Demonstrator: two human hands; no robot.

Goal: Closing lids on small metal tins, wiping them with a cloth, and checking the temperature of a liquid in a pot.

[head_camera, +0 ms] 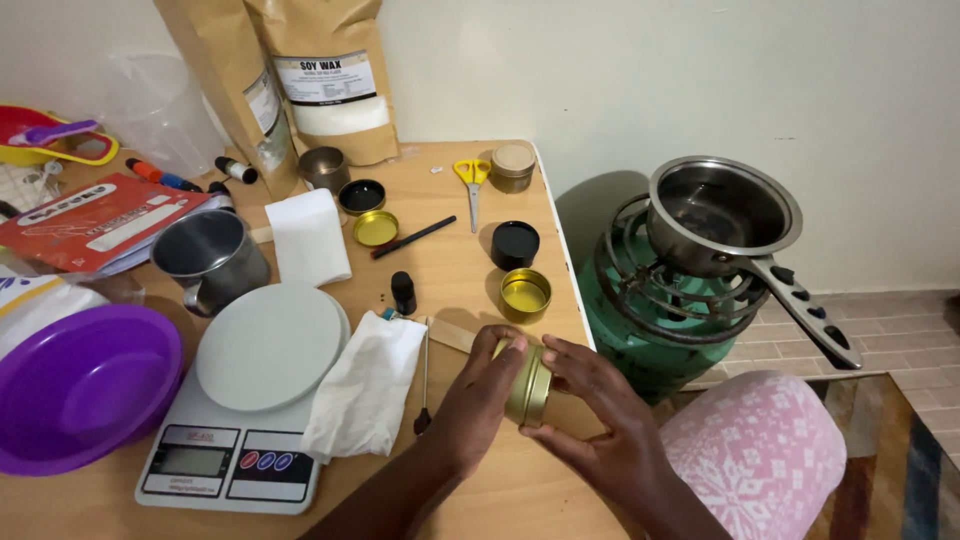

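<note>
Here, both your hands close on a small gold tin (530,388) tipped on its side just above the counter (520,490), near its right edge. Your left hand (478,400) wraps its grip around the tin's left end, thumb over the top; your right hand (605,415) pinches the other end with its fingertips. Just behind the tin stands an open gold tin (525,295), with a black lid (515,244) beyond it. A white cloth (362,398) lies left of your hands, beside a kitchen scale (245,420). A steel saucepan (722,215) rests on a green gas burner (640,320) off the counter's right side.
</note>
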